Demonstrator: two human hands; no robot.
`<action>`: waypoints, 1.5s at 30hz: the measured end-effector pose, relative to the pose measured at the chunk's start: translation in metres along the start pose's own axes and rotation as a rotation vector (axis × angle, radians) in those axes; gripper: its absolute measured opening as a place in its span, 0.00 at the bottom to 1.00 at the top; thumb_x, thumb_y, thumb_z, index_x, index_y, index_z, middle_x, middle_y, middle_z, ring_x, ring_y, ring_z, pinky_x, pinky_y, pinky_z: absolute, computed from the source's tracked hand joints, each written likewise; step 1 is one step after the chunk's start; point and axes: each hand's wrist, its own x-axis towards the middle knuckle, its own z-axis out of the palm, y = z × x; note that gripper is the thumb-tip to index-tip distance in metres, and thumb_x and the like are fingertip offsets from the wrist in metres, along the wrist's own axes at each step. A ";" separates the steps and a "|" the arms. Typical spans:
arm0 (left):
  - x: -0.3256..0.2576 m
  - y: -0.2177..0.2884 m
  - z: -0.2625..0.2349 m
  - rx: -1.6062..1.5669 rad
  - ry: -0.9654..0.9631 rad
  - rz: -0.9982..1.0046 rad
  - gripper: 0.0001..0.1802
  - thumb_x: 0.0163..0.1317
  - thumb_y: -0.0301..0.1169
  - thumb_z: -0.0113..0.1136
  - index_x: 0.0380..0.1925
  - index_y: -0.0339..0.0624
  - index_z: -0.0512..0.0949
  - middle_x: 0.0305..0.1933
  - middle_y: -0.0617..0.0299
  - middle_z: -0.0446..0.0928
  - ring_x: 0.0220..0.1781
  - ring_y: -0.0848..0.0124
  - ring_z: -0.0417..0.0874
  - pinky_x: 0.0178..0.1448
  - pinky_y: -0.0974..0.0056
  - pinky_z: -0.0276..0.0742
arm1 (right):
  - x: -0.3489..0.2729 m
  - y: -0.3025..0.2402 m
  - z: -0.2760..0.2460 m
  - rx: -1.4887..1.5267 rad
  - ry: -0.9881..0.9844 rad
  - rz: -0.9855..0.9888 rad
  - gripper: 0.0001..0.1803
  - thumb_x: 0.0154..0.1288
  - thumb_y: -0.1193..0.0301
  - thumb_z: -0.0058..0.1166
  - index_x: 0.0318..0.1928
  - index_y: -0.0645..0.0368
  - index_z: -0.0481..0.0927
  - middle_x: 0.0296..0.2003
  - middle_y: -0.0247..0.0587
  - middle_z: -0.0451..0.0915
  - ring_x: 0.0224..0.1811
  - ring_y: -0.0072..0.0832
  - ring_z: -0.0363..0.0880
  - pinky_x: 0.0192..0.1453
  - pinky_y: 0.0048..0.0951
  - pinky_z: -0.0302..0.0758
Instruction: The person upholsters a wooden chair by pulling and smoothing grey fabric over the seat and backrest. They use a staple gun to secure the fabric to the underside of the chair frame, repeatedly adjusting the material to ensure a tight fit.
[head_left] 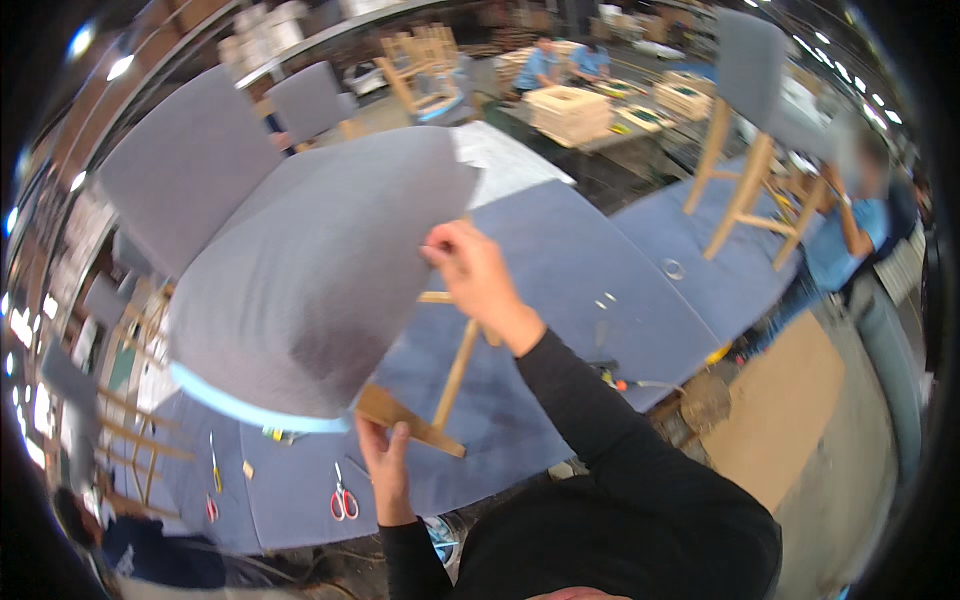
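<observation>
Our left hand [388, 462] curls round a wooden leg [415, 422] of the grey chair [310, 250] over the blue table [570, 255], our right hand [474, 270] bunches its fingertips, any hold unclear, and a slack left grip could let the chair tip.

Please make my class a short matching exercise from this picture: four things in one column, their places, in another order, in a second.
Things
1. Person's left hand
2. Person's right hand
3. Red-handled scissors nearest the left hand
4. Stack of pale wooden frames

Places
A. On the dark table in the background
B. At the right edge of the grey seat
C. At a wooden leg
D. Lying on the blue table covering

Pairs: 1-C, 2-B, 3-D, 4-A
</observation>
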 end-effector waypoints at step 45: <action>0.037 -0.022 0.077 0.196 -0.027 -0.029 0.34 0.67 0.36 0.68 0.63 0.30 0.61 0.52 0.37 0.80 0.53 0.45 0.84 0.56 0.51 0.78 | 0.054 -0.113 -0.047 0.193 -0.185 0.052 0.17 0.74 0.60 0.59 0.49 0.62 0.85 0.44 0.38 0.87 0.52 0.24 0.81 0.62 0.32 0.74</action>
